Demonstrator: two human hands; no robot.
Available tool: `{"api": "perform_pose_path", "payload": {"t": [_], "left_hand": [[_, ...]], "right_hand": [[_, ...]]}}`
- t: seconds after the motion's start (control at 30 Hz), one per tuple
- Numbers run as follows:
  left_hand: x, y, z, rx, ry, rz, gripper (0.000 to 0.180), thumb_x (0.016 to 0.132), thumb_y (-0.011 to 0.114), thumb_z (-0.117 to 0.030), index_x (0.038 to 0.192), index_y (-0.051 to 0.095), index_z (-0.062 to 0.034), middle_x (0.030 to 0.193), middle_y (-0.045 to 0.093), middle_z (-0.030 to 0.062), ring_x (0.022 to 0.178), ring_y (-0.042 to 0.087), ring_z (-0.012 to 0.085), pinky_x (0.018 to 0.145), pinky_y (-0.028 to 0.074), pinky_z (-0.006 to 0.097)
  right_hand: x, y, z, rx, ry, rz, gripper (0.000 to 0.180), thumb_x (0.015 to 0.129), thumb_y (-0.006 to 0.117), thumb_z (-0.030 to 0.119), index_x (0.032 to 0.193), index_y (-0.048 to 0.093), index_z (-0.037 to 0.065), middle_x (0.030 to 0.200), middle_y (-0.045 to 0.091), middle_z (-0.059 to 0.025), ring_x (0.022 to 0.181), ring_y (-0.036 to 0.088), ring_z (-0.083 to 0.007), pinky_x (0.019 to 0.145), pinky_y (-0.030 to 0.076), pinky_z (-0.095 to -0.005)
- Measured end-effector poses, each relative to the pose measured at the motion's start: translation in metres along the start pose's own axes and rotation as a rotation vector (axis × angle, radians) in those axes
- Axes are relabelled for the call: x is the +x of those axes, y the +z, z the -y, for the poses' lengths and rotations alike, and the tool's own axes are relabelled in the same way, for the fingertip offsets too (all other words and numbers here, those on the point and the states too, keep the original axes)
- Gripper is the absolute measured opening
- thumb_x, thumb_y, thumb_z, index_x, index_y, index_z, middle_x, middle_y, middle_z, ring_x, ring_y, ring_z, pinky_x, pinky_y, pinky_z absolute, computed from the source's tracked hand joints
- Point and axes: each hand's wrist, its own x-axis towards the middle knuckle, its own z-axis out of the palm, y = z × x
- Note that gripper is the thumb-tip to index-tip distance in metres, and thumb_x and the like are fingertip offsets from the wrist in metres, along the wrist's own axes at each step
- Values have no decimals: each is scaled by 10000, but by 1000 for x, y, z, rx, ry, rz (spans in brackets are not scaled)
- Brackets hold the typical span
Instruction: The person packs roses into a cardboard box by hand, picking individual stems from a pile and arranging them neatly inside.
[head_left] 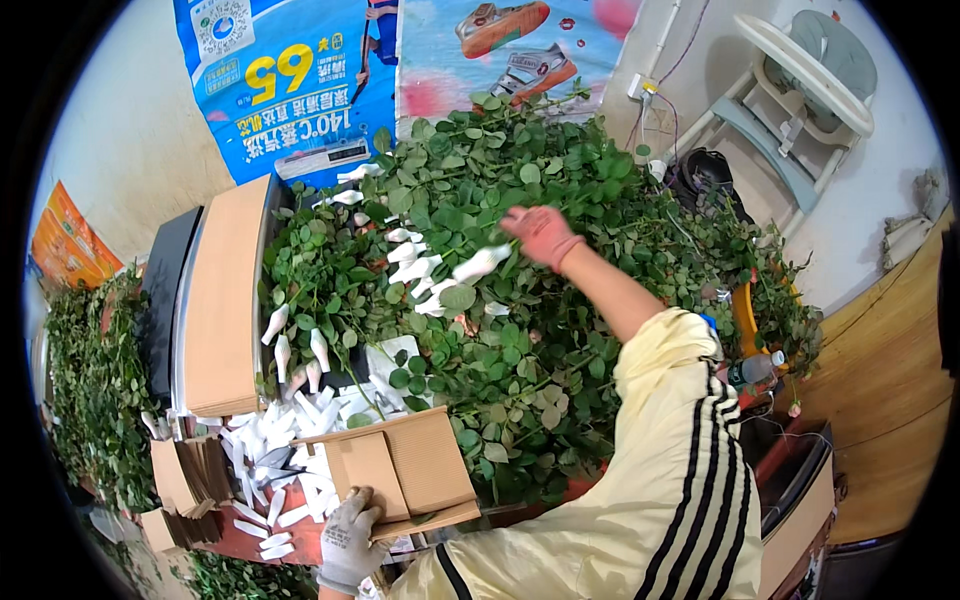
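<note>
My left hand (350,540), in a grey glove, grips the near-left corner of a folded brown cardboard piece (438,462) at the table's front, its fingers bent over the edge. My right hand (540,236), in a pinkish-red glove, reaches far over a thick heap of leafy rose stems (560,165). Its fingers are blurred, and I cannot tell whether they hold a stem. Just left of it is a rose bud in a white sleeve (482,263). More white-sleeved buds (412,262) lie farther left among the leaves.
White foam sleeves (310,420) lie scattered left of the cardboard. Beyond them stands a tall stack of cardboard sheets (228,300), with smaller cardboard stacks (185,478) nearer. A plastic bottle (755,368) stands right of my sleeve. A high chair (800,100) stands behind at the right.
</note>
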Motion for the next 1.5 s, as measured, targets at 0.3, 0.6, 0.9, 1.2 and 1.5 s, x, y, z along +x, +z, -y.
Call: {"api": "perform_pose_path", "payload": {"t": [0.3,0.6,0.9,1.2,1.5], "left_hand": [[5,-4,-1,-28,-24,-9,354,663,707,-237,930,585,-39,1199,531,170,1136,488,367,925,411,434],[10,-5,-5,-9,11,24,408,610,730,-211,946,574,-38,1193,537,185,1130,497,370,928,413,431],[14,-10,-3,-43,2,3,428,605,734,-245,944,565,-45,1205,527,173,1145,483,373,909,415,442],[6,-6,3,-39,-32,36,470,610,732,-313,952,584,-27,1199,522,184,1139,474,384,923,402,452],[10,-5,-1,-55,-11,6,499,606,750,-377,926,604,-23,1146,552,199,1084,513,393,900,416,460]], "right_hand": [[7,-111,-34,-42,79,-496,270,735,531,65,981,577,167,952,596,-60,892,575,-245,747,483,-346],[61,43,48,-143,-155,117,344,826,496,168,1161,481,92,1099,549,-130,1013,533,-269,840,424,-357],[25,-49,-76,190,213,-865,449,655,545,58,1105,560,46,1167,539,-160,1075,516,-325,936,419,-377],[79,-41,13,369,-34,-58,521,705,523,101,1224,479,84,1168,533,-165,1061,544,-300,913,438,-375],[95,33,45,135,-114,227,361,796,413,116,1146,500,107,1071,597,-120,972,581,-245,840,432,-356]]}}
